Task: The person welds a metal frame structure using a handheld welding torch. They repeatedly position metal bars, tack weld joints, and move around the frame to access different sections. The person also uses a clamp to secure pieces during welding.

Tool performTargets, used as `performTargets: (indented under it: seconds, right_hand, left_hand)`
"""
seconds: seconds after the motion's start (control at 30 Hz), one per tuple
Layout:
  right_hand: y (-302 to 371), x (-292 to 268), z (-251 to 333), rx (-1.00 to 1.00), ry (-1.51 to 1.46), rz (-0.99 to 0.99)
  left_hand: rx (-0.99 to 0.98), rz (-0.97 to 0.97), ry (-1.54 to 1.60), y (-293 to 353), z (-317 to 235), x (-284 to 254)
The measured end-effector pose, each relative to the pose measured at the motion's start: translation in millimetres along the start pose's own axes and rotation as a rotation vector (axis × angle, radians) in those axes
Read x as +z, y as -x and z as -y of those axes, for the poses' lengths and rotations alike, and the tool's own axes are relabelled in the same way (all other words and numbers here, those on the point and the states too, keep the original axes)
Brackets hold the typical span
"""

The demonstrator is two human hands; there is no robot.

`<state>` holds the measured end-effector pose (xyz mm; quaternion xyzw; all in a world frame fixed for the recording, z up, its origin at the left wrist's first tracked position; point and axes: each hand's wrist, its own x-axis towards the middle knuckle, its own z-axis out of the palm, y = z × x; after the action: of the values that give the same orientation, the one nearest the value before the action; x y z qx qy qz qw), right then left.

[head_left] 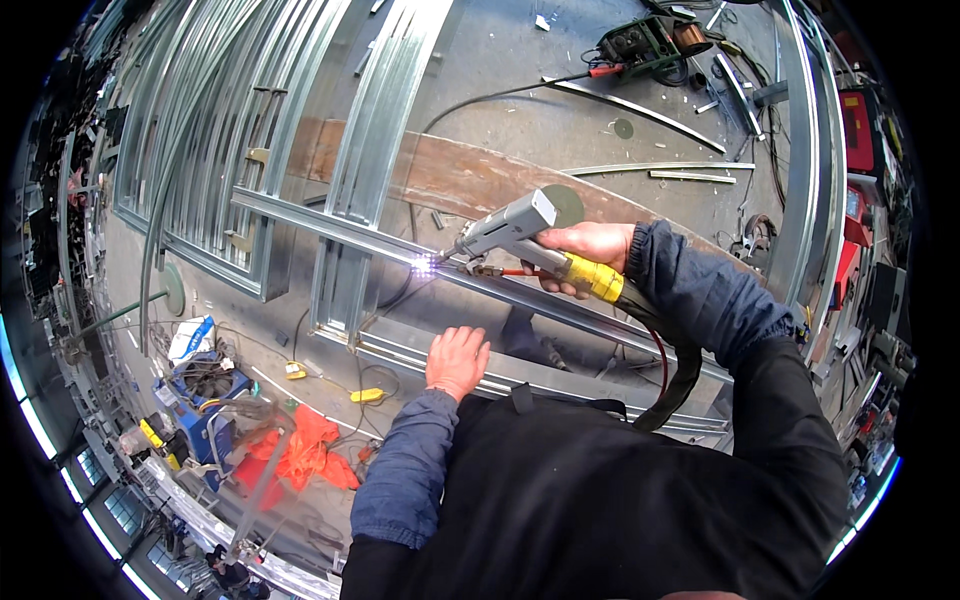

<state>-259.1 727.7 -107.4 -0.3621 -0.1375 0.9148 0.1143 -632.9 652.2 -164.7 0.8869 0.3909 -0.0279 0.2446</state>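
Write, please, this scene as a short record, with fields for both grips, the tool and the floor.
Right grip: closed around a grey torch
Torch tip: bright light at a long metal bar
Left grip: over the near rail, holding no tool
Floor, lower left: orange cloth
Floor beyond bar: brown board

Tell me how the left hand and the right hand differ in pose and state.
Grip: the right hand is closed around the grey torch; the left hand shows no tool.
Pose: the left hand is palm down with its fingers extended, while the right hand's fingers curl.
Place: the left hand is at the near metal rail; the right hand is farther forward and to the right.
Shared: both are bare, below dark blue sleeves.
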Motion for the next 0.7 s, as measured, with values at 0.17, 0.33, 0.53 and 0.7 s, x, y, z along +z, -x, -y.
performTargets:
  seconds: [0.17, 0.33, 0.53, 0.7]
  right_hand:
    - [-0.3, -2.0, -1.4, -0.007, 0.001, 0.021]
    - [2.7, -2.9, -2.1, 0.008, -0.021, 0.011]
    - [5.9, -4.7, -7.3, 0.009, -0.033, 0.011]
    - [8.7, -1.5, -6.9, 0.008, -0.003, 0.012]
  left_hand:
    - [0.000, 0.001, 0.005, -0.2, -0.3, -0.4]
    - [-0.006, 0.007, 0.011, 0.2, 0.0, -1.3]
    - [0.025, -0.052, 0.007, 0.0, 1.7, 2.3]
    - [0.017, -0.037, 0.004, -0.4, 2.7, 3.3]
